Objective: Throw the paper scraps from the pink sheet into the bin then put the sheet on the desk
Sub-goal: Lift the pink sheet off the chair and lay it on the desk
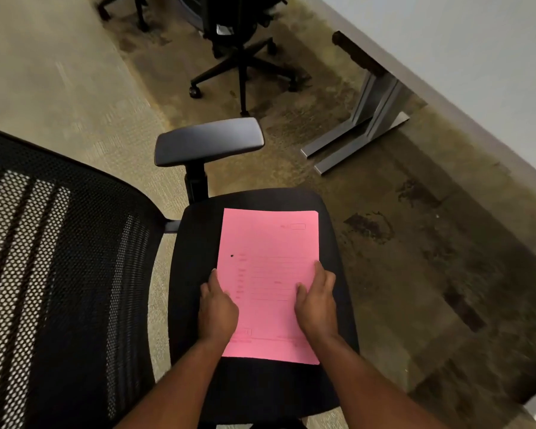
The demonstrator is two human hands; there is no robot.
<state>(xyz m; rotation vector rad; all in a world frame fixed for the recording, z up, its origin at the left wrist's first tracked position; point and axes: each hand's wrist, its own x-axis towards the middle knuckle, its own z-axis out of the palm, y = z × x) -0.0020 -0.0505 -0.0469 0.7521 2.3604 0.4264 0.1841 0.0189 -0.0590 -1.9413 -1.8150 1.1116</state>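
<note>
Fingers: the left hand [218, 308] curls over the sheet's left edge, fingertips seemingly tucked at or under it; the right hand [316, 300] lies with fingers spread loosely along the right edge, thumb on top. Whether either has actually pinched the paper I cannot tell; both look set to lift it by its two long sides, likely so it stays level.
Floor: mottled carpet, darker and stained toward the right.
Desk: pale top [464, 57] running along the upper right, on a grey metal leg [369, 125]; this is where the sheet should end up.
Chair: black, with a mesh back [59, 258] on the left and an armrest [209, 140] beyond the seat [195, 274]; the seat serves as the sheet's resting surface.
Far chair: a second black chair [242, 41] stands well apart near the top.
Sheet: pink printed form [270, 249], flat on the seat, long side pointing away from the person.
Scraps: one small dark speck [232, 256] sits near the left edge; no other scraps show.
Bin: not in view.
Stage: probably the pickup, before any tipping.
</note>
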